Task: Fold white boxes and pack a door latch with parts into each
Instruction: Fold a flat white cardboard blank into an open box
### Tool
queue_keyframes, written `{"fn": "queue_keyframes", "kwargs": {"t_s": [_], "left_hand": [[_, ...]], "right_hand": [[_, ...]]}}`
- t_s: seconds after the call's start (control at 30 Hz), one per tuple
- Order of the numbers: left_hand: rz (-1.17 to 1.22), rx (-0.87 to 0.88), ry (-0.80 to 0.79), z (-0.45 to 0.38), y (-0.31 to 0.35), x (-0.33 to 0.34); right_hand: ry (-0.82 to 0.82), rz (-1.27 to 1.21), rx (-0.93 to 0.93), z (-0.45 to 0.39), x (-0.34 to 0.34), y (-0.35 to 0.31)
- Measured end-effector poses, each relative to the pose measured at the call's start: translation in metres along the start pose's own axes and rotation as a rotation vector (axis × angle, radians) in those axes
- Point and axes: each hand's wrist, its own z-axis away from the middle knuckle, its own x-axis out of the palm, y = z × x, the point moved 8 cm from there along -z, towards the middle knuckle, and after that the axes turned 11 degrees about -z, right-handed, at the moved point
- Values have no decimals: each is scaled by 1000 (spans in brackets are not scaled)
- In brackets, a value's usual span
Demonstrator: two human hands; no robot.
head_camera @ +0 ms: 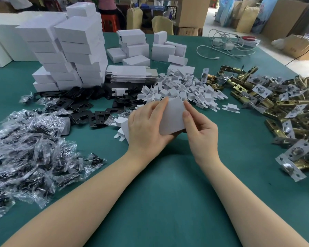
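Note:
A white box [172, 116] is held over the middle of the green table [168, 193]. My left hand [146, 125] grips its left side, fingers curled over the top edge. My right hand [200, 129] pinches its right edge with thumb and forefinger. Brass door latches [284, 107] lie in a heap at the right. A pile of small white card inserts [182, 90] sits just behind the box. Black strike plates [89, 111] lie to the left, and clear bags of screws [25, 148] fill the near left. A flat stack of unfolded boxes [130, 73] lies behind the inserts.
Tall stacks of closed white boxes [70, 50] stand at the back left, with several more white boxes [150, 49] behind the inserts. White cables and chargers [227, 45] and red-handled pliers [248, 38] lie at the back right. Cartons [193, 13] stand on the floor beyond the table.

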Motion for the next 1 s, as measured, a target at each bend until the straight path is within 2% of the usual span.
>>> {"fn": "queue_keyframes", "kwargs": {"t_s": [0.2, 0.5, 0.67, 0.73, 0.87, 0.93, 1.0], "left_hand": [[21, -65, -27, 0, -7, 3], [52, -111, -57, -1, -12, 9], [63, -28, -50, -4, 0, 6], [109, 19, -78, -3, 4, 7], [362, 96, -332, 5, 4, 26], [482, 137, -447, 9, 9, 33], [532, 178, -458, 11, 14, 36]], "right_hand": [[-166, 135, 25, 2, 13, 6], [-329, 106, 119, 6, 25, 9], [-142, 94, 31, -2, 13, 8], [-4, 39, 8, -12, -6, 5], [328, -68, 130, -29, -65, 14], [396, -134, 217, -33, -78, 22], [413, -164, 280, -34, -81, 27]]}}
